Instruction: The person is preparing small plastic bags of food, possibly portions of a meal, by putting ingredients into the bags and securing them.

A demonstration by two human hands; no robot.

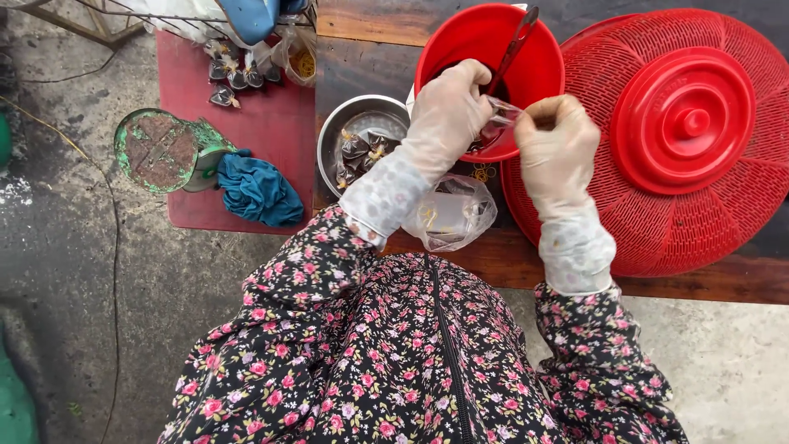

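Observation:
Both hands wear thin clear gloves over floral sleeves. My left hand and my right hand together pinch a small clear plastic bag with dark liquid in it, held in front of a red bucket. A ladle handle sticks out of the bucket. Just left, a metal bowl holds several small filled, tied bags. A larger clear plastic bag lies under my left forearm at the table's near edge.
A big red mesh food cover lies on the dark wooden table at right. On a red stool to the left lie a teal cloth, more small bags and a round green object. Concrete ground surrounds it.

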